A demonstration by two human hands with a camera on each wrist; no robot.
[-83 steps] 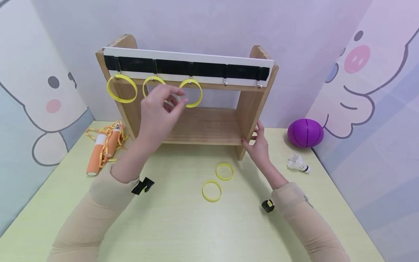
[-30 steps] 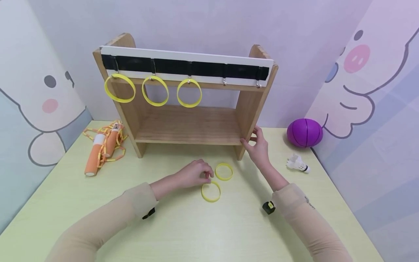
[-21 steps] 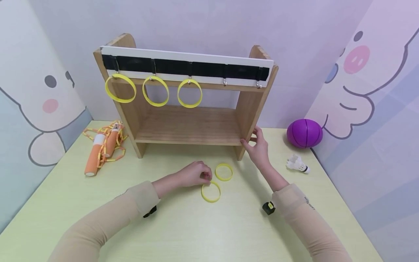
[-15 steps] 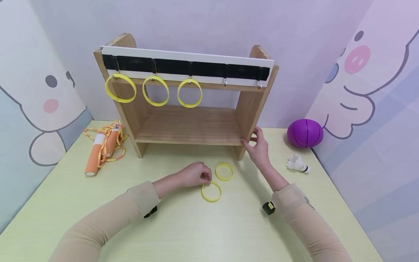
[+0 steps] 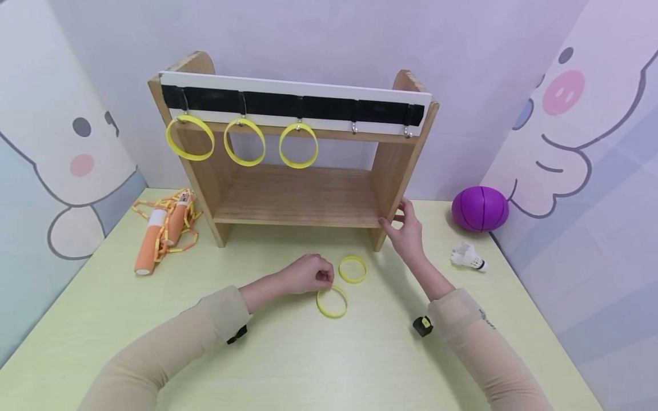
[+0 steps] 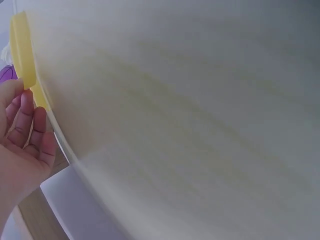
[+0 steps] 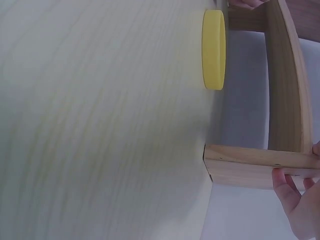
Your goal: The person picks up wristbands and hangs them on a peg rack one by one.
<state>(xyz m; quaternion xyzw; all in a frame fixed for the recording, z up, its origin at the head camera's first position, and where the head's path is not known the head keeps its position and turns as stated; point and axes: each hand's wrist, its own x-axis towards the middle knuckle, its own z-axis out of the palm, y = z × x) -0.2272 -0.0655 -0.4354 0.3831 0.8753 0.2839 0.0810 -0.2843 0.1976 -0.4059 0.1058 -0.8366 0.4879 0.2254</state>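
My left hand (image 5: pixel 307 275) is low over the table, its thumb and fingertip pinching the edge of a thin yellow ring (image 6: pixel 22 50). That ring lies on the tabletop in the head view. Just behind it lies a second yellow ring (image 5: pixel 353 281), which my hand does not touch. My right hand (image 5: pixel 408 238) grips the lower right side panel of the wooden shelf (image 5: pixel 303 197), thumb in front and fingers around the outer side. Three yellow rings hang from the left, second and middle hooks on the shelf's front strip (image 5: pixel 329 108).
Two bare metal hooks (image 5: pixel 354 129) are at the strip's right end. An orange-handled jump rope (image 5: pixel 151 242) lies left of the shelf. A purple ball (image 5: pixel 480 209) and a white shuttlecock (image 5: pixel 468 257) lie at the right, near the wall.
My left hand has come down from the middle hanging ring to the nearer ring on the table and closed its fingertips on its edge. The right hand stays on the shelf.
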